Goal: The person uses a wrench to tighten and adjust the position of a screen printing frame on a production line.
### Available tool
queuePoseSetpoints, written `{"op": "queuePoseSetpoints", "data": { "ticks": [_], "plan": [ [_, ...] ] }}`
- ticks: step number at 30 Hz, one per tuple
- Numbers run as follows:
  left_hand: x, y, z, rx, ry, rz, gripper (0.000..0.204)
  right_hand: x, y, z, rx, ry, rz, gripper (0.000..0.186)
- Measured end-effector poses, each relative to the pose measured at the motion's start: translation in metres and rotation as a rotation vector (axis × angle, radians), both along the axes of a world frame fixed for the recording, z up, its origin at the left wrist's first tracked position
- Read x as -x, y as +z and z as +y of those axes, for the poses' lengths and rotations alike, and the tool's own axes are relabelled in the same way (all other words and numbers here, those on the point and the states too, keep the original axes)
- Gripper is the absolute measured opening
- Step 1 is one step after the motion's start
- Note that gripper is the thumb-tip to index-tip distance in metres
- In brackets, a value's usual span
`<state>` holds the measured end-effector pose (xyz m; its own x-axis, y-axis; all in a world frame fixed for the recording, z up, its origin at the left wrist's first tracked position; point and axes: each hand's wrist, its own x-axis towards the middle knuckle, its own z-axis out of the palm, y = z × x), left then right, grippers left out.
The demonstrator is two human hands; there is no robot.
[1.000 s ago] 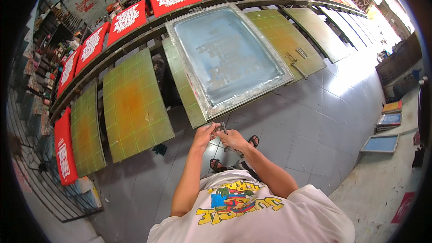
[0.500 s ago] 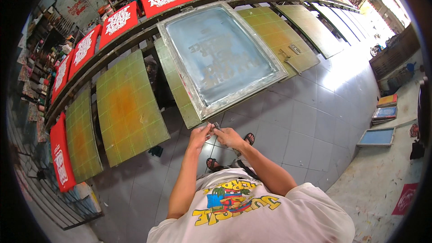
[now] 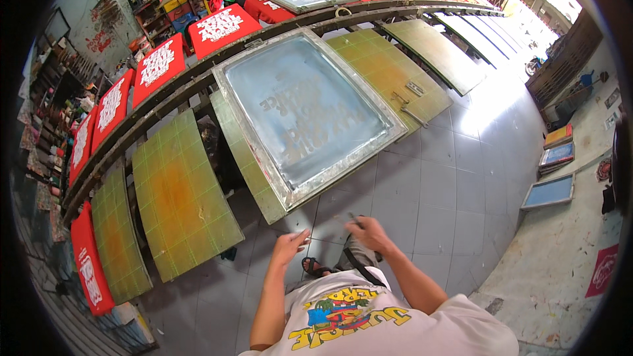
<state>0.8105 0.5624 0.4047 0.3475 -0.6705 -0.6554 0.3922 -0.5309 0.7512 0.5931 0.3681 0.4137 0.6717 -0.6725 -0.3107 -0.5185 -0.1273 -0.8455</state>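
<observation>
My left hand (image 3: 290, 245) is in the air below the large screen frame's near edge, its fingers loosely curved and apart with nothing in them. My right hand (image 3: 367, 233), slightly blurred, grips a small dark metal tool (image 3: 354, 219) to the right of it. The screen (image 3: 310, 109), a grey metal frame with blue-grey mesh and stencil lettering, lies on a pale green board (image 3: 256, 192). Loose wrenches (image 3: 413, 113) and a small metal piece (image 3: 414, 88) lie on the yellow-green board (image 3: 376, 59) to its right.
More green boards (image 3: 181, 204) line the long rail (image 3: 99, 169), with red printed garments (image 3: 158, 69) along its far side. Tiled floor (image 3: 448, 191) runs below. Small frames (image 3: 547, 191) rest on a pale ledge (image 3: 527, 257) at right. A cluttered shelf (image 3: 151, 10) stands behind.
My hands have come apart: the tool went rightward in my right hand and my left hand let go. The view has shifted, so the large screen sits lower and further left.
</observation>
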Motion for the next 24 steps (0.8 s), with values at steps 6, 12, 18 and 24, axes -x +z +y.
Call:
{"op": "queuePoseSetpoints", "data": {
  "ticks": [6, 12, 18, 24],
  "plan": [
    [-0.038, 0.070, 0.002, 0.102, 0.194, -0.107, 0.056, 0.056, 0.035, -0.155, 0.546, -0.495, 0.043, 0.033],
    [-0.104, 0.083, -0.054, 0.203, 0.672, -0.308, 0.070, 0.029, 0.076, -0.336, 0.783, -0.507, 0.193, 0.035],
    [-0.154, 0.061, -0.123, -0.137, 0.707, -0.656, 0.076, 0.009, 0.034, -0.456, 0.890, -0.461, 0.245, 0.036],
    [-0.161, 0.049, -0.158, -0.371, 0.775, -0.832, 0.074, -0.063, 0.115, -0.426, 0.690, -0.269, 0.221, 0.032]
  ]
}}
